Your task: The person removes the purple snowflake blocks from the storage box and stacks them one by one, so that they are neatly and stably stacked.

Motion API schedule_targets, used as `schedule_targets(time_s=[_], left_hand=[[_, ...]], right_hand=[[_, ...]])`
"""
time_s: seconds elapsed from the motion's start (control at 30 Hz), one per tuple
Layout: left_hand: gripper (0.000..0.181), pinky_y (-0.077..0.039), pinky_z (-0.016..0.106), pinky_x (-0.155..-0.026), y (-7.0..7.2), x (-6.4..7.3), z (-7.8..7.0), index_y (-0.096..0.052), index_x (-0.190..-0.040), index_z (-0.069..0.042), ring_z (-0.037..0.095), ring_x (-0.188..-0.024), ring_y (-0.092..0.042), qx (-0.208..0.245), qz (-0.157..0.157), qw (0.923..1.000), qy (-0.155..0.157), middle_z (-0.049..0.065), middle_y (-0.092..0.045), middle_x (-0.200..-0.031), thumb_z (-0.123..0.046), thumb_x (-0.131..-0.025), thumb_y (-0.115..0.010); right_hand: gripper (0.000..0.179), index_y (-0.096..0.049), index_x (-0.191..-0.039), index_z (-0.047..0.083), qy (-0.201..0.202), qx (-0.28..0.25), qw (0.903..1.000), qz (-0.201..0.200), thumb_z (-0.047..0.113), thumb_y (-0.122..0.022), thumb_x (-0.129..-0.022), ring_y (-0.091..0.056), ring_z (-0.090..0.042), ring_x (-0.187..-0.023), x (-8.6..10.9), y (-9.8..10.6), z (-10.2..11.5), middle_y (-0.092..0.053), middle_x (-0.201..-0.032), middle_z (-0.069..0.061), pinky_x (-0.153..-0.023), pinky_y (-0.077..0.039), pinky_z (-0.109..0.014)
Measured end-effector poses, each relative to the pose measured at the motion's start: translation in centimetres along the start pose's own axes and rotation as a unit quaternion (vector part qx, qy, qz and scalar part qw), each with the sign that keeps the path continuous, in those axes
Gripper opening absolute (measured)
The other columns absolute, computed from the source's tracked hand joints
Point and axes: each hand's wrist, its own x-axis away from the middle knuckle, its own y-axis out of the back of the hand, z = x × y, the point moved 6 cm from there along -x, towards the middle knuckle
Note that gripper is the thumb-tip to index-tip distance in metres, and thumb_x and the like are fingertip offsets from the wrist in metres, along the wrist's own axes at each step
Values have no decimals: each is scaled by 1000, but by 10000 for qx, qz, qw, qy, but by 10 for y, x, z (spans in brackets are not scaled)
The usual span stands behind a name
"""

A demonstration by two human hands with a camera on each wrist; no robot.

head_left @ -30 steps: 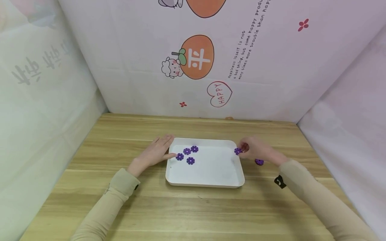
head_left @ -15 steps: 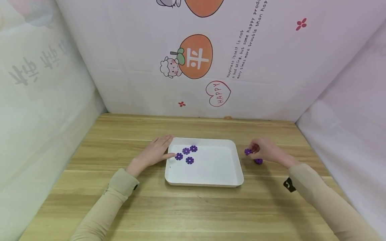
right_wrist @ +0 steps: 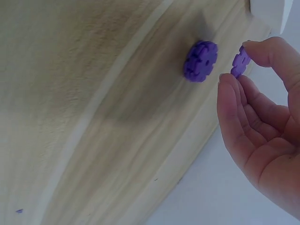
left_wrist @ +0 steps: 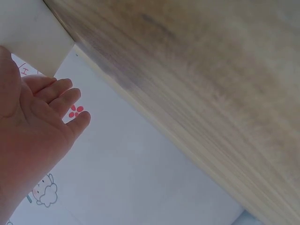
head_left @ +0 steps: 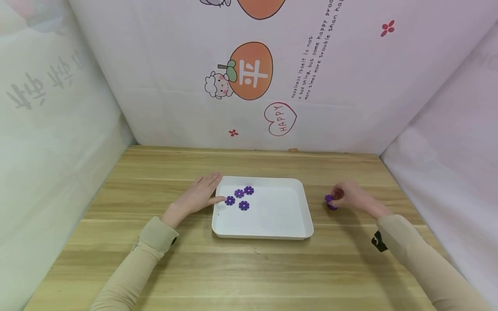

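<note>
My right hand [head_left: 353, 198] pinches a purple notched plastic disc, like a snowflake building piece [right_wrist: 241, 61], between thumb and fingertips. Just beside it, a short stack of matching discs [right_wrist: 201, 61] lies on the table right of the white tray [head_left: 268, 222]. In the head view the held disc overlaps that stack. Several purple discs, one of them a snowflake disc [head_left: 244, 205], lie flat in the tray's left part. My left hand [head_left: 197, 195] rests at the tray's left rim with fingers extended, its thumb reaching over the rim beside the nearest disc.
The wooden table [head_left: 249, 272] meets a printed white cloth wall [head_left: 175, 65] at the back, with cloth walls on both sides too. A tiny purple bit [right_wrist: 19, 211] shows on the wood in the right wrist view.
My right hand has moved right, from the tray's right rim to the stack of discs, holding the purple disc throughout. The left hand stays at the tray's left rim.
</note>
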Motion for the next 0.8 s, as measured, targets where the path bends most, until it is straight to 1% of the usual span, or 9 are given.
schedule_targets(time_s=[0.1,0.37,0.63,0.8], left_hand=[[84,-22,58,-125,1,0,-1,-24,-155,3,39,-150,-29,17,7,10000,15,22,-28,-161,-54,-98,-51],[84,-22,58,-125,3,2,-4,-25,-154,4,39,-150,-29,49,48,10000,25,22,-28,-161,-52,-99,-52],[85,-21,56,-125,1,1,-2,-25,-155,2,37,-151,-28,65,41,10000,27,21,-28,-162,-55,-98,-51],[85,-21,56,-125,-1,0,-1,-25,-155,2,37,-151,-29,50,28,10000,13,20,-28,-162,-56,-98,-51]], right_hand=[[21,-70,-86,-2,7,-9,10000,38,15,-81,-78,-62,-12,-72,1,-2,-5,-71,-79,-8,-65,-53,-20],[22,-70,-88,-2,-3,63,10000,11,13,-81,-78,-64,-13,-72,6,-5,-13,-71,-80,-9,-65,-54,-20],[24,-70,-88,-2,-115,184,9997,66,17,-82,-78,-64,-13,-73,6,-7,-17,-71,-81,-8,-66,-55,-24],[24,-70,-89,-2,-149,152,9997,79,16,-82,-79,-64,-15,-73,7,-7,-18,-72,-82,-10,-67,-58,-29]])
